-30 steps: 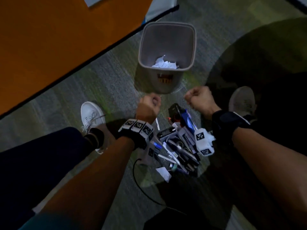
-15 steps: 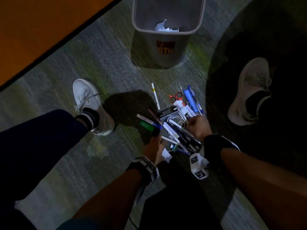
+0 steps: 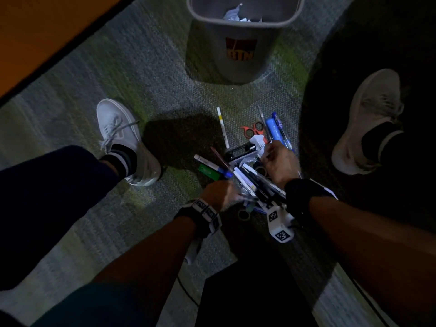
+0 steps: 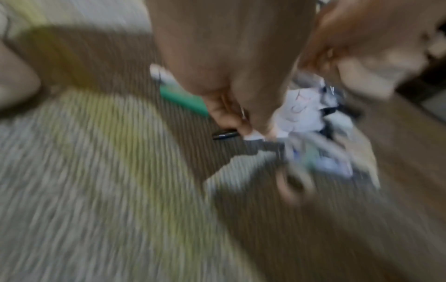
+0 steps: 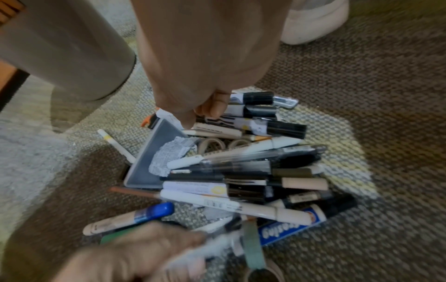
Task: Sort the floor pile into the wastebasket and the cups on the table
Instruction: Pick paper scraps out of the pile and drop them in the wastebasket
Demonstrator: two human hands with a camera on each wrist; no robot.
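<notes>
A heap of smooth plastic pens and markers (image 3: 254, 182) is seen on the coarse woven carpet (image 3: 146, 90), just in front of the grey plastic wastebasket (image 3: 236, 55), whose tapered walls carry an orange label and in which crumpled white paper (image 3: 232, 14) lies. Beside the heap, on the wastebasket's side, red-handled scissors (image 3: 253, 131), a blue tube (image 3: 273, 128) and a thin white stick (image 3: 223, 131) are laid flat. A flat grey lid (image 5: 154, 158) with a crinkled paper scrap is half buried under the pens. The left hand (image 3: 220, 193) is held at the edge of the heap farthest from the wastebasket, its fingers closed round a crumpled white paper scrap (image 4: 299, 110); that view is badly blurred. The right hand (image 3: 279, 164) is lowered onto the heap's top, fingers curled against black-capped markers (image 5: 258, 106); whether one is gripped cannot be told. Compared with half a second before, the left hand is closed tighter on the paper, and the right hand is shifted nearer the wastebasket
</notes>
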